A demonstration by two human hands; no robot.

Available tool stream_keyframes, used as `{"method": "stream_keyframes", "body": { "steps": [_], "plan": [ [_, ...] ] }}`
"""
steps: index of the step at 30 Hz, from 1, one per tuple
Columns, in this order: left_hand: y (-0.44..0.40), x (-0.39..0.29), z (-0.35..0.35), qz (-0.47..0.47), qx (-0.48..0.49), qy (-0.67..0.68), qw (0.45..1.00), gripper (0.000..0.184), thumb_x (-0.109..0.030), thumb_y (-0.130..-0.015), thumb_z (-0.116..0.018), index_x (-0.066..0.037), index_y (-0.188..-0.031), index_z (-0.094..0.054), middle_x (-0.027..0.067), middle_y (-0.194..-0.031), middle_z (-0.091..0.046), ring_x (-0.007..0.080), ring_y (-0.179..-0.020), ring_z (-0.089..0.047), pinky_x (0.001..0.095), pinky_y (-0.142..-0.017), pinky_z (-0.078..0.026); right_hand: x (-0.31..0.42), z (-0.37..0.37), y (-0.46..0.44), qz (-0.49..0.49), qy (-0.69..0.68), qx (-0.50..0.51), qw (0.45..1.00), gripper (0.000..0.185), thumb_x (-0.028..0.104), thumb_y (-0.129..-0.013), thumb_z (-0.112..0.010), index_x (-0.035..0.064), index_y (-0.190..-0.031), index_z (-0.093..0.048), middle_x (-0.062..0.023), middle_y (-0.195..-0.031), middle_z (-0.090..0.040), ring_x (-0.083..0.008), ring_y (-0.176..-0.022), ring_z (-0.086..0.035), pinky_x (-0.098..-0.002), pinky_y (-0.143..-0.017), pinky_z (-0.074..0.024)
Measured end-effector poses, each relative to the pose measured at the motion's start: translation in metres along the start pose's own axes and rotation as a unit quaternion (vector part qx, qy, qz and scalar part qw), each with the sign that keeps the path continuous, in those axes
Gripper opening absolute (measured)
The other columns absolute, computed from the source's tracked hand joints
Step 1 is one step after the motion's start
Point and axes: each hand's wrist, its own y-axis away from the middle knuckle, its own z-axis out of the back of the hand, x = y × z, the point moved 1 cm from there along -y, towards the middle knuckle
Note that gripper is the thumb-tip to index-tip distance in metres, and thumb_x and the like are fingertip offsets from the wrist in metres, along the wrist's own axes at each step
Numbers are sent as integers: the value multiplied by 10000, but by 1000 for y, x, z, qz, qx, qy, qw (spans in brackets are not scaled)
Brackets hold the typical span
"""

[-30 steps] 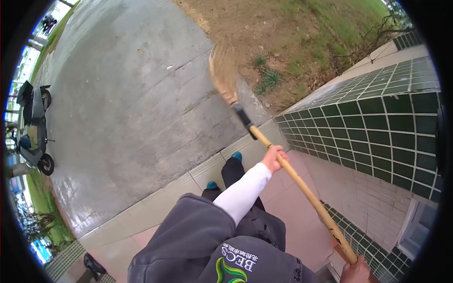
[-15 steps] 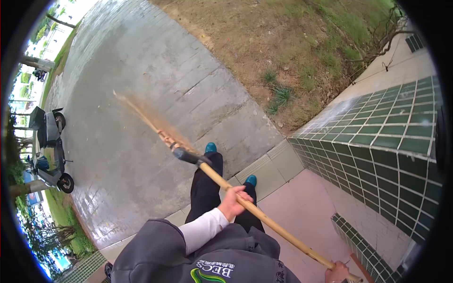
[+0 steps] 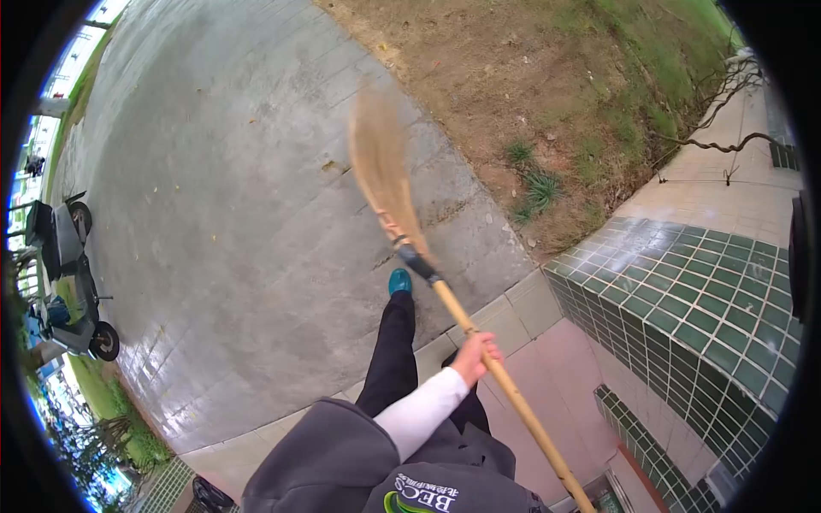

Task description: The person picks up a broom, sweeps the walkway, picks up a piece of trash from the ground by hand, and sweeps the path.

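A long broom [image 3: 517,398] with a pale wooden handle slants across the middle of the view. Its straw bristles [image 3: 385,167] are blurred and point away from me over the grey pavement [image 3: 256,231]. A black band and reddish binding join the bristles to the handle. My left hand [image 3: 475,357], in a white sleeve, is wrapped round the handle below that band. The handle's near end runs out of the bottom edge, and my right hand is out of view.
Bare soil with grass tufts [image 3: 539,188] borders the pavement. A green-tiled wall [image 3: 676,291] rises on the right. Pink floor tiles [image 3: 547,376] lie near me, with a pale edging strip. A parked scooter [image 3: 73,274] stands at left.
The broom head has swung right, from the left part of the pavement towards the soil edge. My left hand moved right with the handle. My right hand has left the view.
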Motion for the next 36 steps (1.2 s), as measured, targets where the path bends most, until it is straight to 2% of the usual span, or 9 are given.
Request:
{"method": "stream_keyframes", "body": {
  "steps": [2,7,11,16,18,21,28,31,36],
  "plan": [
    [34,-63,37,-55,-70,14,996,85,-126,-741,-452,-93,-738,-373,24,-485,-308,165,-397,-350,349,-408,-364,46,9,-9,106,-11,-14,994,219,343,-597,-636,156,-692,-577,-115,-626,-590,-252,-543,-586,-383,-450,-449],
    [103,-217,82,-154,-133,51,978,251,-105,-701,-458,-142,-536,-273,-12,-410,-244,139,-331,-289,302,-408,-320,157,45,-33,151,-105,-69,981,69,147,-584,-586,129,-578,-520,-70,-536,-535,-275,-526,-535,-378,-550,-385],
    [145,-192,9,-202,-120,37,971,279,-112,-705,-476,-139,-521,-268,-12,-417,-265,138,-344,-287,299,-421,-322,134,31,-50,101,-205,-159,960,71,155,-578,-585,125,-560,-523,-88,-544,-545,-289,-529,-535,-381,-597,-396],
    [143,-82,-113,-48,67,-41,996,234,-124,-728,-527,-110,-560,-364,14,-462,-347,166,-450,-393,335,-566,-400,19,-19,-25,-56,-179,-294,937,106,129,-626,-567,100,-556,-494,-111,-536,-524,-308,-521,-511,-392,-578,-386],
    [137,-44,-167,17,157,-60,986,171,-124,-740,-534,-104,-662,-384,22,-522,-401,168,-495,-420,356,-583,-406,-17,18,13,-179,-135,-232,946,212,307,-612,-624,155,-760,-621,-90,-658,-608,-272,-600,-592,-411,-530,-460],
    [101,-25,-245,98,273,-84,953,173,-134,-750,-531,-89,-671,-384,25,-513,-398,173,-496,-429,344,-590,-416,-21,74,35,-317,-84,-178,928,231,286,-612,-609,167,-809,-635,-88,-720,-616,-288,-691,-589,-399,-603,-449],
    [9,-129,-261,103,175,-53,978,211,-106,-742,-520,-104,-606,-358,4,-487,-344,147,-441,-370,337,-550,-394,49,194,-15,-193,-23,-223,955,219,330,-548,-634,182,-704,-599,-69,-618,-582,-263,-573,-575,-380,-533,-439],
    [15,-180,-201,67,45,-49,996,209,-103,-724,-521,-113,-601,-352,9,-477,-311,147,-440,-356,335,-539,-376,95,205,-31,-116,-85,-249,958,156,136,-657,-571,83,-575,-450,-117,-518,-493,-315,-519,-499,-396,-523,-370],
    [89,-167,-255,96,22,-94,991,198,-99,-753,-505,-91,-617,-361,32,-496,-359,175,-504,-383,353,-644,-389,53,105,-47,-155,-196,-185,950,128,92,-549,-599,92,-615,-490,-133,-583,-518,-357,-602,-497,-442,-546,-372]
  ]
}}
